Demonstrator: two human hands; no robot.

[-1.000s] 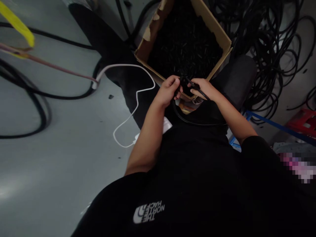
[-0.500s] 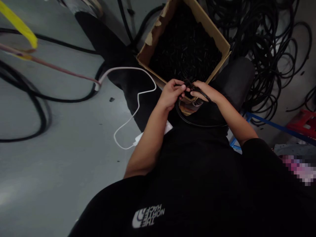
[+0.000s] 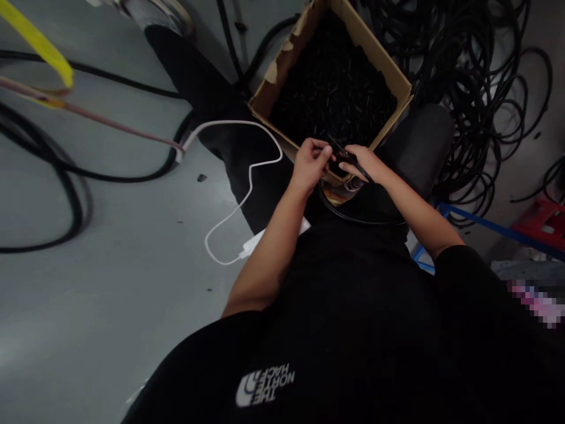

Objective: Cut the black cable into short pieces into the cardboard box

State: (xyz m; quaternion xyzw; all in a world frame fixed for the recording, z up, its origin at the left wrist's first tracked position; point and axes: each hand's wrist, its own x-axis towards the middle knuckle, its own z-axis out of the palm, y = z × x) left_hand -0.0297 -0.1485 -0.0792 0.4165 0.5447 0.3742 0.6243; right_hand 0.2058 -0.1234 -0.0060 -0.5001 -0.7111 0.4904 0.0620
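My left hand (image 3: pixel 311 165) is closed over the near corner of the box, thumb and fingers pinching a black cable (image 3: pixel 335 213) that loops down across my lap. Its end between the fingers is dark and hard to make out. Close beside it, my right hand (image 3: pixel 364 164) is closed around black scissors (image 3: pixel 359 168), whose slim dark tips reach up and left past the left fingertips. Below both hands stands a cardboard box (image 3: pixel 388 47) heaped with short black cut pieces (image 3: pixel 339 88).
Tangled black cables (image 3: pixel 468 88) lie on the right, near a blue frame (image 3: pixel 481 219) and a red item (image 3: pixel 542 221). A white cord (image 3: pixel 249 182) runs from a white device (image 3: pixel 253 242) on my lap. A yellow strap (image 3: pixel 39 41) hangs at upper left; thicker black cable (image 3: pixel 119 178) crosses the floor.
The scissors have tilted, so their tips now show more clearly above the fingers. My left hand has shifted slightly right and up, still pinching the cable.
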